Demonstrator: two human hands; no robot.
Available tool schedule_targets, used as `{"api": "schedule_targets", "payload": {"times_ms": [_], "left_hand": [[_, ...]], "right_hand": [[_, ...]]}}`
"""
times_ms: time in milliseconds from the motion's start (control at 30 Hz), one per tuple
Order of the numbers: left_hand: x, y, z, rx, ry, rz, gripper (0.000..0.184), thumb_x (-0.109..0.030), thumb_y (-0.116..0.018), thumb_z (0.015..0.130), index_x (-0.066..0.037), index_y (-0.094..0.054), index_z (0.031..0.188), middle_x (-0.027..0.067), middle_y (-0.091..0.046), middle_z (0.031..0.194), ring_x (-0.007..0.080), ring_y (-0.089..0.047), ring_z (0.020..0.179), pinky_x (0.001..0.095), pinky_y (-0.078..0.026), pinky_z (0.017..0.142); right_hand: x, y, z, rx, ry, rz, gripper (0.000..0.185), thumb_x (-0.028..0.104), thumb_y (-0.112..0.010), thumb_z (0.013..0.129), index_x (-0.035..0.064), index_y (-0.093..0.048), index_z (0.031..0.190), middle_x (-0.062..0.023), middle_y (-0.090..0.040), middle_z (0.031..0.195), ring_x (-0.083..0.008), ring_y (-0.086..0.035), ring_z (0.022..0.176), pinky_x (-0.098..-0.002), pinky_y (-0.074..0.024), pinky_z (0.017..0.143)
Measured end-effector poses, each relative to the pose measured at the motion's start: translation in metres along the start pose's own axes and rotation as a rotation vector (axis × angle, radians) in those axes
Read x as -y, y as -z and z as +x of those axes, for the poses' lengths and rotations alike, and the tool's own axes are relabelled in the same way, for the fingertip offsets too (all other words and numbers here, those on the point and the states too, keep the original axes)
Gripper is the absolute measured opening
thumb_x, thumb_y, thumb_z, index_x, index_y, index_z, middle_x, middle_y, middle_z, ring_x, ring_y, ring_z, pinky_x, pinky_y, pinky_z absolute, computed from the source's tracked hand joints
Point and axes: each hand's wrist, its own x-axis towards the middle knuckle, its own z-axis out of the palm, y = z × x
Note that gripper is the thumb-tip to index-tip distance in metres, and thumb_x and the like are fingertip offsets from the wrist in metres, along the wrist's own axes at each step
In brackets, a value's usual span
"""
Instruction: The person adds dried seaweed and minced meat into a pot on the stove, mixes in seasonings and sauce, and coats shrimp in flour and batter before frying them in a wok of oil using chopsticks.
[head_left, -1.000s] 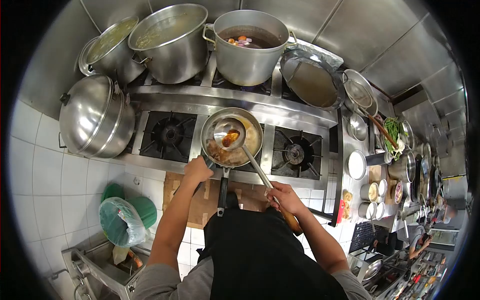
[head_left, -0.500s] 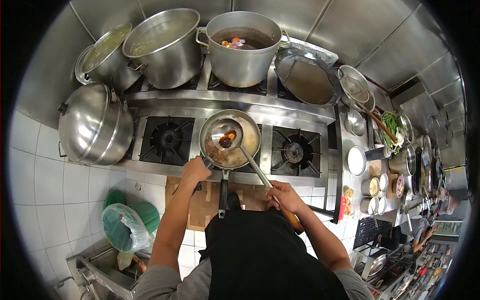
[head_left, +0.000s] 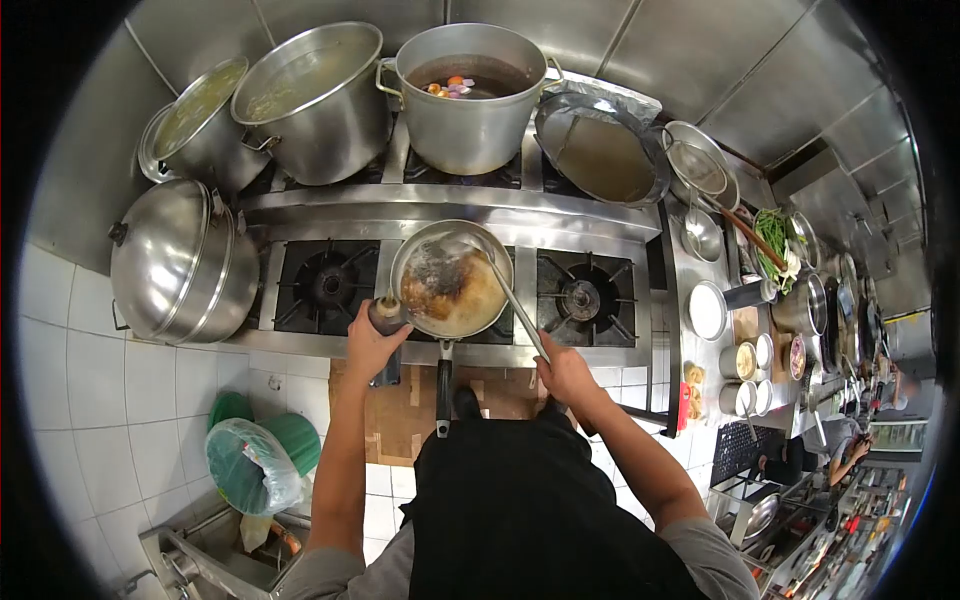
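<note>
Bottle in one hand, ladle in the other, pan between burners

Through the head camera I see my left hand [head_left: 372,346] wrapped around a dark bottle [head_left: 388,318], a firm, narrow grip with the bottle's top just beside the pan's near left edge. Whether bottle and rim touch, I cannot tell from here. My right hand [head_left: 566,376] is closed around the handle of the ladle [head_left: 519,309], which slants away from me over the right side of the rim and ends inside the pan [head_left: 403,250]. I cannot make out the ladle's bowl (the liquid and the glare on the metal muddle that spot for me).

The pan sits on the front of the stove, between the left burner [head_left: 331,286] and the right burner [head_left: 584,298], its black handle [head_left: 444,392] pointing back at me between my two hands. In it I see pale brown liquid [head_left: 478,305] with a darker brown patch near the middle.

Along the back of the stove stand three tall pots, and the rightmost pot [head_left: 465,130] holds dark liquid with a small heap of orange and purple pieces. To my left is a domed steamer [head_left: 180,260], and below it a green bin [head_left: 290,450] with a clear liner. Far off on my right, another person [head_left: 838,455] stands near a cluttered counter
</note>
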Motion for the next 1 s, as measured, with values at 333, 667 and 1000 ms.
{"api": "schedule_targets", "payload": {"times_ms": [333, 667, 1000], "left_hand": [[-0.014, 0.024, -0.022, -0.112, -0.031, -0.362, 0.047, -0.008, -0.081, 0.067, -0.002, -0.051, 0.102, 0.0048, -0.061, 0.089, 0.0126, -0.058, 0.081, 0.0286, -0.048, 0.075], [-0.032, 0.058, -0.047, -0.125, -0.069, -0.314, 0.045, -0.003, -0.079, 0.069, -0.001, -0.049, 0.102, 0.0053, -0.061, 0.089, 0.0114, -0.058, 0.081, 0.0267, -0.048, 0.074], [-0.094, 0.085, -0.055, -0.107, -0.117, -0.340, 0.044, 0.001, -0.073, 0.071, 0.001, -0.049, 0.108, 0.0120, -0.063, 0.101, 0.0186, -0.061, 0.095, 0.0315, -0.047, 0.089]], "right_hand": [[0.023, 0.009, -0.002, 0.505, -0.795, 1.607, 0.013, 0.017, -0.053, 0.091, 0.0050, -0.051, 0.086, -0.0026, -0.051, 0.070, -0.0097, -0.044, 0.050, -0.0249, -0.0345, 0.044], [0.034, 0.062, 0.012, 0.369, -0.391, 0.912, 0.011, 0.013, -0.054, 0.089, 0.0019, -0.054, 0.089, -0.0009, -0.050, 0.064, -0.0080, -0.047, 0.047, -0.0251, -0.0371, 0.042], [0.011, 0.043, 0.008, -0.012, -0.009, 0.295, 0.041, 0.014, -0.057, 0.085, -0.0029, -0.051, 0.122, -0.0241, -0.061, 0.074, -0.0362, -0.060, 0.063, -0.0419, -0.0492, 0.061]]}}
